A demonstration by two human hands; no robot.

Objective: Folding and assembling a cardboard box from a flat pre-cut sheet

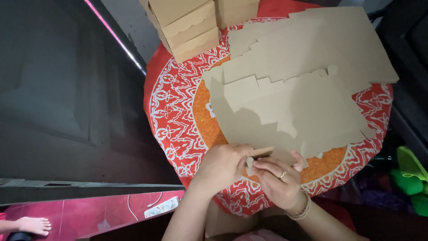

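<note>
My left hand (223,164) and my right hand (281,180) meet at the near edge of a flat brown cardboard box blank (290,111) lying on a round table. Both pinch a small flap (260,153) of that blank between their fingers. The right hand wears a ring and a bracelet. More flat blanks (321,44) are spread in a loose pile over the far half of the table. Folded brown boxes (187,24) with scalloped lids stand stacked at the far left edge.
The round table wears a red and orange patterned cloth (174,111). A white power strip (161,207) lies on the pink floor at lower left, near another person's bare foot (33,225). Green objects (410,172) sit at the right.
</note>
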